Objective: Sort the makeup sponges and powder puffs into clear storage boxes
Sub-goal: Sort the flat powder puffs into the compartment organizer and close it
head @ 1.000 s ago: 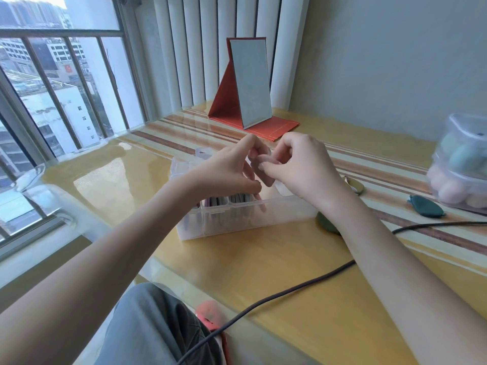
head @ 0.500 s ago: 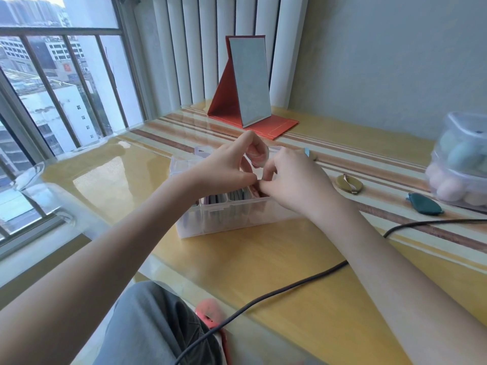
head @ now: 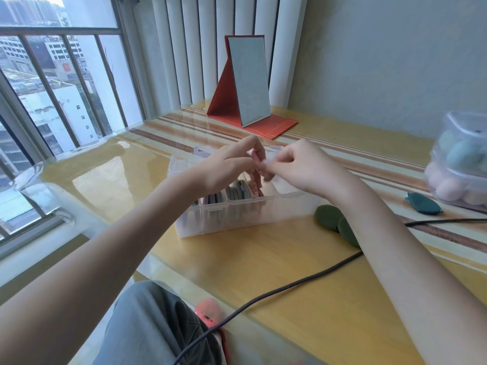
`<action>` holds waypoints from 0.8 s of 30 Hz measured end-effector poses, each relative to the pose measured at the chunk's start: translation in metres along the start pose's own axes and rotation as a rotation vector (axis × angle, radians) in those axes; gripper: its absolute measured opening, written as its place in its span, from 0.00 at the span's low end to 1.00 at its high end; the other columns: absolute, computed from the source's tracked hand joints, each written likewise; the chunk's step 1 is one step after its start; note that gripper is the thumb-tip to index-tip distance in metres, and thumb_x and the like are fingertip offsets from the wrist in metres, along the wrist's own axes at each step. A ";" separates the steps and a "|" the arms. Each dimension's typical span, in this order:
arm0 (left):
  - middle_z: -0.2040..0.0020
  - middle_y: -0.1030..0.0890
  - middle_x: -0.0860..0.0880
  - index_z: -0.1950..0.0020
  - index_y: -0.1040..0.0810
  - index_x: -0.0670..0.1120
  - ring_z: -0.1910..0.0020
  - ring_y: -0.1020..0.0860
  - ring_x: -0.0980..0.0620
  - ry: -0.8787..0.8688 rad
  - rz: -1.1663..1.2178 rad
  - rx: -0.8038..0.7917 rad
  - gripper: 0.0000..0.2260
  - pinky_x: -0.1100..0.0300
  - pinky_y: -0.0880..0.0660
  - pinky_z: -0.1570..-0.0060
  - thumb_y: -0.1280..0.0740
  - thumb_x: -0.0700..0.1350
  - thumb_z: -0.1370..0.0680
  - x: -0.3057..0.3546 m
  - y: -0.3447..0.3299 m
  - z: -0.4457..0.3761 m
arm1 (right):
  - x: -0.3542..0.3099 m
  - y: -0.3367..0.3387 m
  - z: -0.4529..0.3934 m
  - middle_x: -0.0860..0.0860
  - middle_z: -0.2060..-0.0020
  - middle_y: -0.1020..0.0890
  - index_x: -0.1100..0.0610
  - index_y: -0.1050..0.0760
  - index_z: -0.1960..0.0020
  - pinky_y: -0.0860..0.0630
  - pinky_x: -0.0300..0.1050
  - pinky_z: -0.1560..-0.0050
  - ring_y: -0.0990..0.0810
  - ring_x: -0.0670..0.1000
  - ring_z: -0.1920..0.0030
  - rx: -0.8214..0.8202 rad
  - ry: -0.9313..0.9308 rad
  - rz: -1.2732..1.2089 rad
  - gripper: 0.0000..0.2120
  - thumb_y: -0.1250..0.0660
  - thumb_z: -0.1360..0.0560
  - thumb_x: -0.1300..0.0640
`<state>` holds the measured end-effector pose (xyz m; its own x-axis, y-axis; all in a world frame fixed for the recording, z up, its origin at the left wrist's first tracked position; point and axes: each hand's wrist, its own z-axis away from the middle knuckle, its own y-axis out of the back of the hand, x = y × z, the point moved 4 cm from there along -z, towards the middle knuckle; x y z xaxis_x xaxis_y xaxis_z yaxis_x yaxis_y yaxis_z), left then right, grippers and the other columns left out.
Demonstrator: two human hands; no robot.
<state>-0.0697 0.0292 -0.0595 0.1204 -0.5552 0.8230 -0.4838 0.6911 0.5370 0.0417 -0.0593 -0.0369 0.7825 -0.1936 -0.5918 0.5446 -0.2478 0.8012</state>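
Both the left hand (head: 226,167) and right hand (head: 297,167) pinch a small pale pink puff (head: 259,164) above the clear plastic divided box (head: 237,219); a loosened pinch could drop it into the wrong compartment.

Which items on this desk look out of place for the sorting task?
Two puffs lie loose on the table: a dark green puff beside the clear divided box, and a teal puff near the sponge container.

two clear boxes (head: 245,217), one mirror (head: 249,80)
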 end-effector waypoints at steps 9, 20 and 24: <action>0.62 0.25 0.54 0.53 0.31 0.45 0.65 0.28 0.64 -0.009 -0.005 -0.014 0.09 0.71 0.33 0.64 0.44 0.42 0.32 0.001 -0.001 0.001 | 0.011 -0.015 -0.005 0.48 0.51 0.19 0.50 0.33 0.34 0.33 0.35 0.65 0.21 0.45 0.52 0.128 -0.057 -0.311 0.21 0.32 0.24 0.47; 0.57 0.22 0.40 0.41 0.38 0.47 0.55 0.26 0.39 0.001 -0.142 -0.045 0.18 0.39 0.30 0.45 0.45 0.48 0.30 0.009 -0.007 0.002 | -0.002 0.012 0.001 0.50 0.58 0.19 0.52 0.27 0.48 0.30 0.35 0.69 0.20 0.48 0.58 0.344 0.006 -0.167 0.11 0.28 0.27 0.53; 0.56 0.21 0.38 0.46 0.39 0.45 0.52 0.24 0.39 0.038 -0.132 0.008 0.15 0.39 0.30 0.44 0.46 0.47 0.31 0.007 -0.003 0.001 | -0.002 0.014 0.005 0.54 0.58 0.17 0.54 0.26 0.51 0.22 0.42 0.63 0.18 0.50 0.60 0.324 0.008 -0.190 0.07 0.30 0.27 0.59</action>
<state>-0.0683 0.0225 -0.0558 0.2157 -0.6229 0.7520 -0.4686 0.6096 0.6393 0.0468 -0.0668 -0.0251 0.6796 -0.1076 -0.7256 0.5578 -0.5666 0.6065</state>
